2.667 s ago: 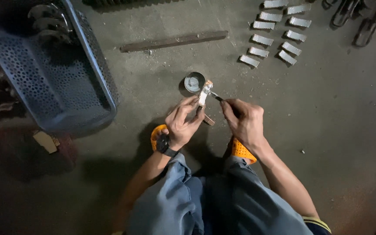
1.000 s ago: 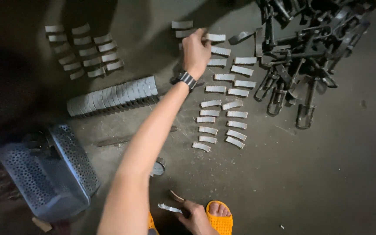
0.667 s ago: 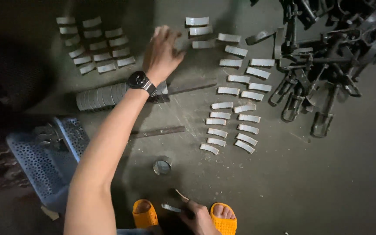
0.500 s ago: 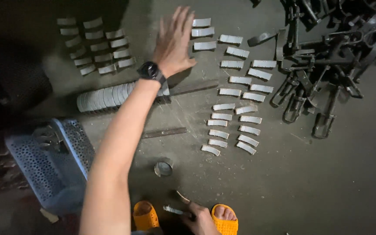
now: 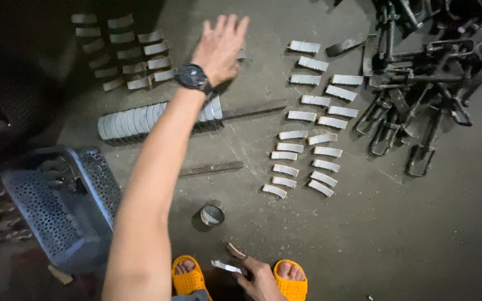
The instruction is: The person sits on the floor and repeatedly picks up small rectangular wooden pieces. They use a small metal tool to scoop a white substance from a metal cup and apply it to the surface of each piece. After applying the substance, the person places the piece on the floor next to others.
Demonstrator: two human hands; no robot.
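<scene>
My left hand point(image 5: 220, 45), with a black watch on the wrist, is stretched far forward over the concrete floor, fingers spread, holding nothing. It hovers between two groups of curved grey metal pieces, just above the long packed row of the same pieces point(image 5: 140, 118). My right hand point(image 5: 259, 278) is low near my feet, between two orange sandals, and grips a small brush point(image 5: 225, 266) with a light tip. A small round tin point(image 5: 212, 214) sits on the floor just ahead of my feet.
Two columns of curved metal pieces point(image 5: 305, 136) lie right of centre, another group point(image 5: 124, 53) at top left. A pile of dark metal clamps point(image 5: 419, 78) fills the top right. A blue perforated basket point(image 5: 57, 203) stands at left. Two flat metal bars point(image 5: 210, 168) lie mid-floor.
My left hand has left the right-hand group of pieces and swung left with its fingers spread. My right hand has stayed low by my feet with the brush.
</scene>
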